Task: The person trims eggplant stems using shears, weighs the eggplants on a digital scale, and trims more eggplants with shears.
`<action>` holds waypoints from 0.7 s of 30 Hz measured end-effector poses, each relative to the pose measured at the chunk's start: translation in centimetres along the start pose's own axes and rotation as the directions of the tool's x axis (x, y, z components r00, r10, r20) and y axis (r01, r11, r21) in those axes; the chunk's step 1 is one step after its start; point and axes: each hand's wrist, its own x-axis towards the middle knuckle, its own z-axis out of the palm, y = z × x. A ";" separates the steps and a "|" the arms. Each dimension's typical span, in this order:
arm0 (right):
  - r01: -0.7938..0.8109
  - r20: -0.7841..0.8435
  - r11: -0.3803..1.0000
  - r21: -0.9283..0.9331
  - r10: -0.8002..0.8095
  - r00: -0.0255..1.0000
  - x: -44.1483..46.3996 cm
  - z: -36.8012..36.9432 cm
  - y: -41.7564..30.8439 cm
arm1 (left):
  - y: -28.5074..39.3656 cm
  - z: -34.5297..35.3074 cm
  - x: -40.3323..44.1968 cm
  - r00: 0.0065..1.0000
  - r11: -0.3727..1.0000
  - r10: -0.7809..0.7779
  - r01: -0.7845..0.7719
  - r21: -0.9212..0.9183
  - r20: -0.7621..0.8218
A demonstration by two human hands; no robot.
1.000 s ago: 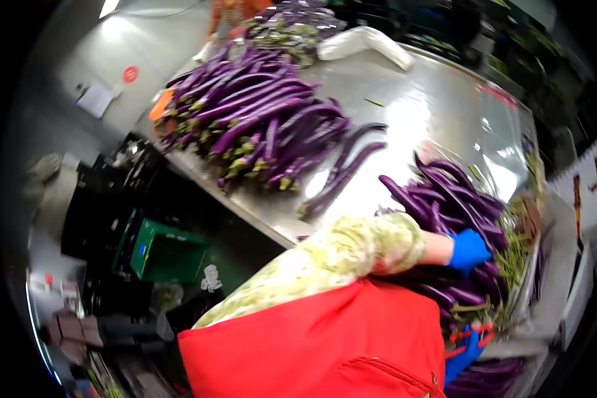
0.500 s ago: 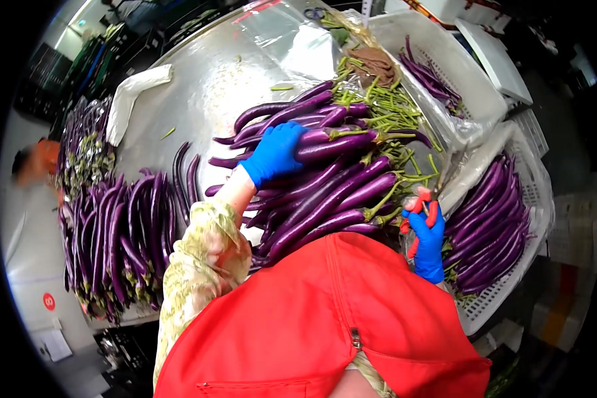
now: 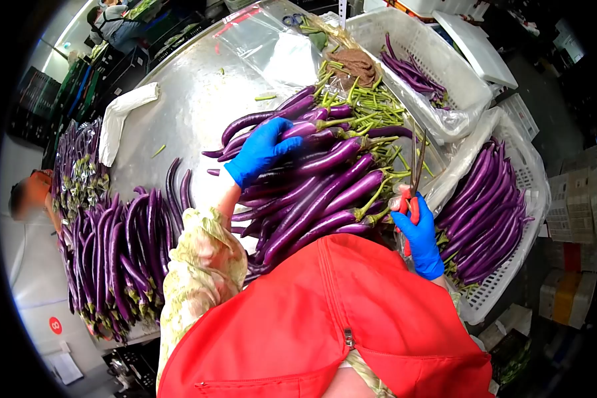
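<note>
My left hand (image 3: pixel 262 151), in a blue glove, rests on the pile of long purple eggplants (image 3: pixel 312 199), its fingers curved around one eggplant (image 3: pixel 301 130) near the top of the pile. The stems of the pile point right. In my blue-gloved right hand (image 3: pixel 419 233) is a pair of scissors (image 3: pixel 414 199) with red handles, its blades pointing up and slightly apart. The scissors are at the right side of the pile, beside cut green stems (image 3: pixel 378 109).
White crates of eggplants (image 3: pixel 504 265) (image 3: pixel 438 46) stand at the right. More eggplants (image 3: pixel 123 245) lie in rows at the left, near a white sleeve-like item (image 3: pixel 123 113). A brown cloth (image 3: pixel 355 66) is at the back. Other people (image 3: pixel 36 192) (image 3: pixel 116 26) are at the left.
The view has swung right since the earliest frame. My left hand has shifted slightly left, with its fingers higher on the pile. The scissors' blades now show clearly, pointing up.
</note>
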 end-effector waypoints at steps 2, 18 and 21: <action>0.015 0.005 1.000 0.008 -0.015 1.000 0.0 0.0 0.3 | -0.1 1.2 0.7 0.989 0.992 0.097 -0.088 0.089 -0.111; 0.101 0.158 0.986 -0.131 -0.080 0.984 0.2 0.4 -1.0 | 0.7 -0.3 2.3 0.886 0.941 0.190 -0.041 0.336 -0.424; 0.140 0.331 0.982 -0.125 -0.092 0.939 1.2 1.9 -2.9 | 3.6 -5.6 1.5 0.860 0.967 -0.121 -0.011 -0.255 -0.495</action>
